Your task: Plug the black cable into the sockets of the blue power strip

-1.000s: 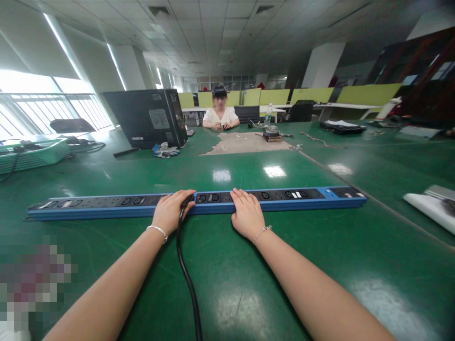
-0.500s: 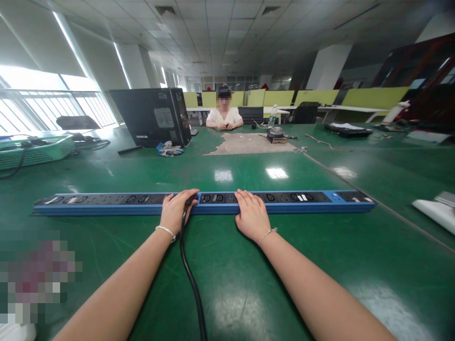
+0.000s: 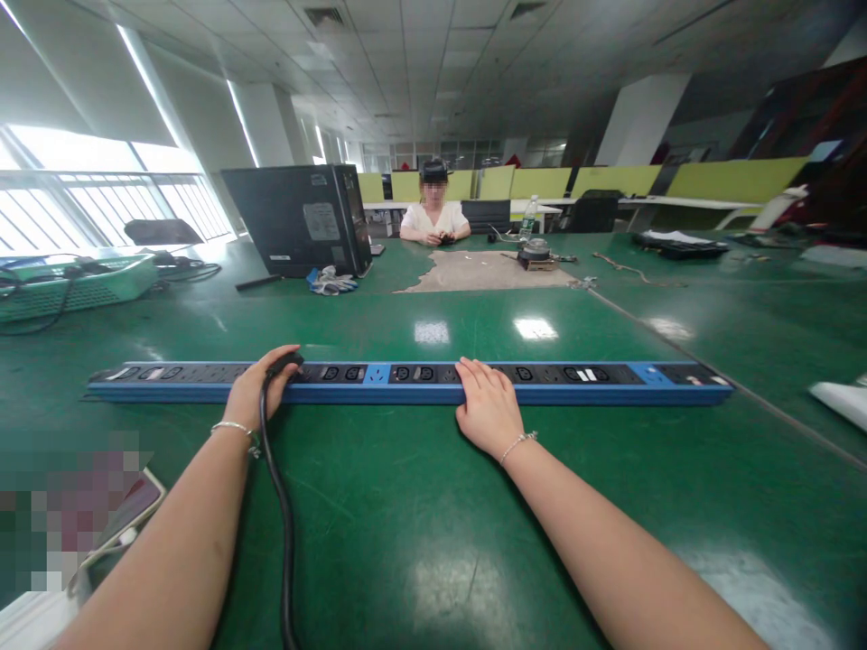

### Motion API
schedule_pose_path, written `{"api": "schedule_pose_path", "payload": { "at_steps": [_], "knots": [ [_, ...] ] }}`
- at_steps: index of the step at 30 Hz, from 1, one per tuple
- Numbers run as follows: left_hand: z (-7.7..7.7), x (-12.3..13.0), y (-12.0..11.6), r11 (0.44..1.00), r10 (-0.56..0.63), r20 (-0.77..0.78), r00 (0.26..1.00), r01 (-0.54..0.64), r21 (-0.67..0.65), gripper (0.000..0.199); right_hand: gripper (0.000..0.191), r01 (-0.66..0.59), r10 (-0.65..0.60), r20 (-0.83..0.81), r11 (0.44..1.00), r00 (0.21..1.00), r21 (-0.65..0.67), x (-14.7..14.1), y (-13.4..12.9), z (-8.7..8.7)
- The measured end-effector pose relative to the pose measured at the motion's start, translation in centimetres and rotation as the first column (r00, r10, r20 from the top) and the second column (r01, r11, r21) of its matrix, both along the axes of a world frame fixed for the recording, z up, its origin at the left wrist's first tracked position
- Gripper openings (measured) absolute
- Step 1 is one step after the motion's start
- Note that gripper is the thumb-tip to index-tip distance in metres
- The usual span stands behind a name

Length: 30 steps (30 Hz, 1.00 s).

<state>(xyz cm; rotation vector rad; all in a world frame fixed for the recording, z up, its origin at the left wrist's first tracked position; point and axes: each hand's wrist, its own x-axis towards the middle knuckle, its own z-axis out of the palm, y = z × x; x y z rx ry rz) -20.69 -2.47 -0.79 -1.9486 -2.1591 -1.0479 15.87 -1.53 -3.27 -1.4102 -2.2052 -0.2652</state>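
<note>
A long blue power strip (image 3: 406,394) with black and blue sockets lies across the green table. My left hand (image 3: 257,390) is wrapped round the black plug (image 3: 285,363) of a cable, over the strip's left half. The black cable (image 3: 284,524) runs from the plug toward the near edge. The plug's front end is against or just above the strip; which of the two cannot be made out. My right hand (image 3: 489,406) lies on the strip right of its middle, fingers over the top face and thumb at the near side.
Beyond the strip are a black computer case (image 3: 291,221), gloves (image 3: 331,281) and a round metal part (image 3: 535,253). A green basket (image 3: 81,287) with cables stands at the left. Across the table sits a person (image 3: 434,217). A white object (image 3: 840,404) is at the right.
My left hand has moved left along the strip with the plug and cable, uncovering a blue socket. My right hand stays on the strip. The view has shifted slightly.
</note>
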Motion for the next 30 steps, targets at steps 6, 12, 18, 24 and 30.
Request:
{"api": "schedule_pose_path", "payload": {
  "at_steps": [6,12,18,24,30],
  "knots": [
    [-0.2,-0.1,0.1,0.997,-0.076,-0.044,0.996,0.075,-0.024,0.047,0.059,0.001,-0.001,0.001,1.000,1.000,0.006,0.0,0.0,0.0],
    [-1.0,-0.3,0.3,0.991,-0.133,-0.155,0.979,0.134,-0.006,0.046,0.058,-0.004,0.004,-0.008,1.000,1.000,0.015,0.0,0.1,-0.1],
    [-0.8,0.3,-0.2,0.988,-0.155,-0.202,0.967,0.155,-0.016,0.043,0.057,0.004,-0.004,-0.012,1.000,1.000,0.012,-0.1,0.0,0.0],
    [-0.7,0.6,-0.4,0.994,-0.109,-0.186,0.977,0.105,-0.033,0.045,0.056,0.007,-0.007,-0.011,1.000,1.000,0.008,-0.1,0.0,0.0],
    [-0.9,1.0,-0.5,0.997,-0.075,-0.216,0.974,0.068,-0.040,0.043,0.057,-0.001,0.001,0.010,1.000,1.000,0.022,0.0,0.1,-0.2]
  ]
}}
